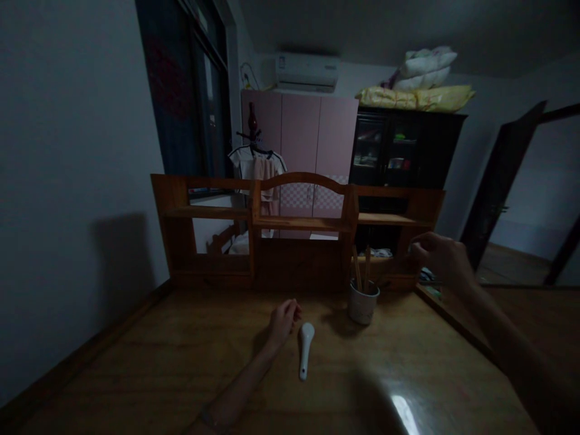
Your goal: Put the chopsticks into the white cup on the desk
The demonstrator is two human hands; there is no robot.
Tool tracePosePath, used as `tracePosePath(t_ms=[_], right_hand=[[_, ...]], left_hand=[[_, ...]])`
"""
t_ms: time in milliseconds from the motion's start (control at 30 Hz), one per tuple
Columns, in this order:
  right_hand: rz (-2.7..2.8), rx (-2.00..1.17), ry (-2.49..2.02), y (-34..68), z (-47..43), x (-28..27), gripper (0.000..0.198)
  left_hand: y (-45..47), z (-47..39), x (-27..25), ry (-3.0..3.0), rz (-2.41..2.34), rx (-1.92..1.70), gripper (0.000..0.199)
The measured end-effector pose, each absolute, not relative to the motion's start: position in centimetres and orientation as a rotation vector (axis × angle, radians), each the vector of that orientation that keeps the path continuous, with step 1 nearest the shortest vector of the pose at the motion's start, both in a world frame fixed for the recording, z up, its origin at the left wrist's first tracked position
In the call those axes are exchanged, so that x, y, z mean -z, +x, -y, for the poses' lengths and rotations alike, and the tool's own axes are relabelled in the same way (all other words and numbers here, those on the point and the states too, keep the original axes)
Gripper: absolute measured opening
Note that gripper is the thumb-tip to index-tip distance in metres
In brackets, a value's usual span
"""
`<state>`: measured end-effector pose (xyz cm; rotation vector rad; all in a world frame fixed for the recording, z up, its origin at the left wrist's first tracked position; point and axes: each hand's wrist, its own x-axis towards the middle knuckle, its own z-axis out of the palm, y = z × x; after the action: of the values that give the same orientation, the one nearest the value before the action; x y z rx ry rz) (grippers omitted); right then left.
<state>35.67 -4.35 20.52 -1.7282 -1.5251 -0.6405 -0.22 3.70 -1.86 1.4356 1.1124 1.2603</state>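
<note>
My left hand (283, 321) rests on the wooden desk (181, 368) with its fingers curled in and nothing visible in them. Just to its right lies a white ceramic spoon (305, 348), close to the hand but apart from it. A white cup (362, 303) holding wooden chopsticks (361, 270) stands further right, near the shelf. My right hand (438, 256) hovers in the air to the right of the cup, fingers pinched together; the dim light hides whether anything is between them.
A wooden shelf unit (299, 223) with empty compartments runs along the back of the desk. The white wall (67, 181) is close on the left. Behind are pink wardrobes (312, 133), a dark cabinet (403, 151) and an open door (502, 181) at right.
</note>
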Motion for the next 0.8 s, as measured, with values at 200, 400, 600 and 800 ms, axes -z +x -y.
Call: tracePosePath(t_ms=[200, 400, 600, 800], right_hand=[[1.567, 0.535, -1.809, 35.4, 3.0, -17.9, 0.025], [1.681, 0.440, -1.816, 35.0, 1.4, -15.5, 0.026], [1.757, 0.405, -1.874, 34.7, 0.5, -13.3, 0.024], [1.820, 0.375, -1.902, 34.3, 0.3, -12.1, 0.023]], left_hand=[[-0.3, -3.5, 1.7, 1.457, -1.118, -1.232, 0.046], [-0.3, -3.5, 1.7, 1.492, -1.129, -1.241, 0.047], [-0.3, -3.6, 1.8, 1.509, -1.123, -1.248, 0.045], [-0.3, -3.6, 1.8, 1.520, -1.112, -1.248, 0.046]])
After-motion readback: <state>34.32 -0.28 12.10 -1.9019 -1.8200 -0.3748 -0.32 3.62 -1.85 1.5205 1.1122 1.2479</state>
